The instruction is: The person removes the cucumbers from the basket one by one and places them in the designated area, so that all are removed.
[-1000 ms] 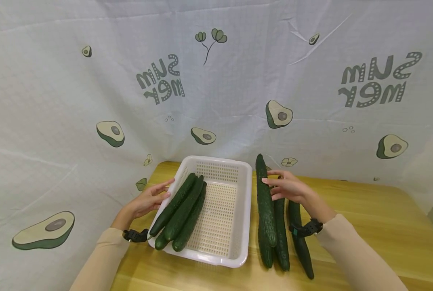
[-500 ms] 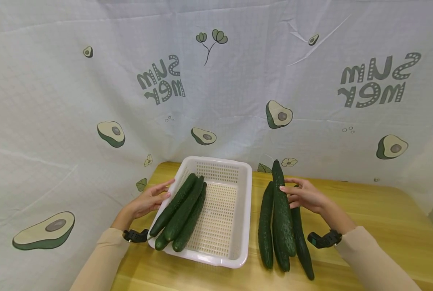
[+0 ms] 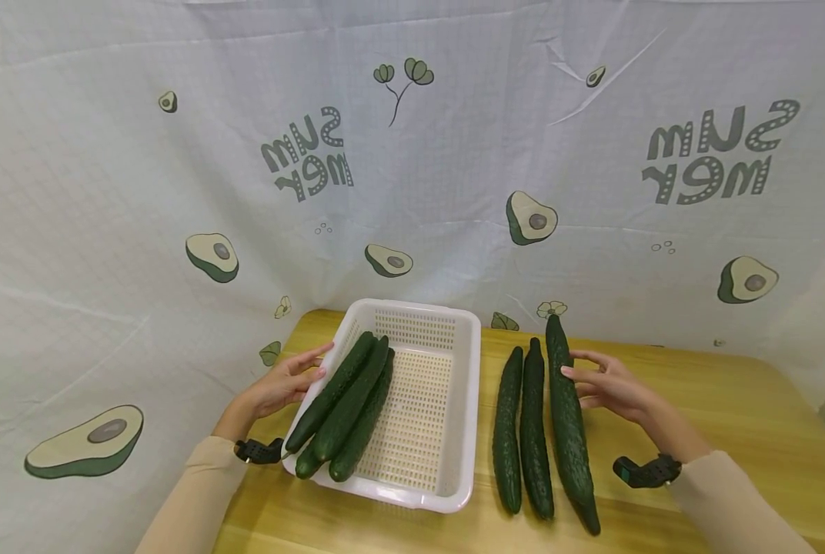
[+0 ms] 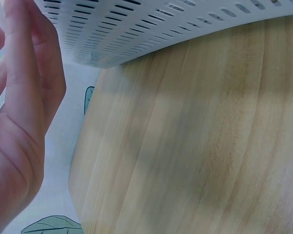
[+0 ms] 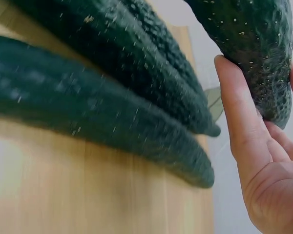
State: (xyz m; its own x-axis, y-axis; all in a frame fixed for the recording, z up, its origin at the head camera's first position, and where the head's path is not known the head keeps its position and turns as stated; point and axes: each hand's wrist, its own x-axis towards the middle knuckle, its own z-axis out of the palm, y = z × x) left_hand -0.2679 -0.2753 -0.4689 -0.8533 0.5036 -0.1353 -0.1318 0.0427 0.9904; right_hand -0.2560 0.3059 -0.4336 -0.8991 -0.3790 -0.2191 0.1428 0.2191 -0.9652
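Observation:
My right hand holds a dark green cucumber between thumb and fingers. In the right wrist view this held cucumber is raised above the others. Beneath it lies another cucumber, mostly hidden in the head view; the right wrist view shows more of that lower cucumber. Two more cucumbers, a left one and a middle one, lie beside it. My left hand touches the left rim of a white plastic basket, its fingers fairly straight. Several cucumbers rest in the basket's left side.
A wooden table carries everything, with bare wood to the right of the cucumbers. Behind it hangs a pale curtain printed with avocados. Each wrist wears a black strap, such as the right strap.
My right hand has carried the held cucumber rightward, from over the left cucumber, past the middle one, to over the rightmost. The left hand and basket have stayed put.

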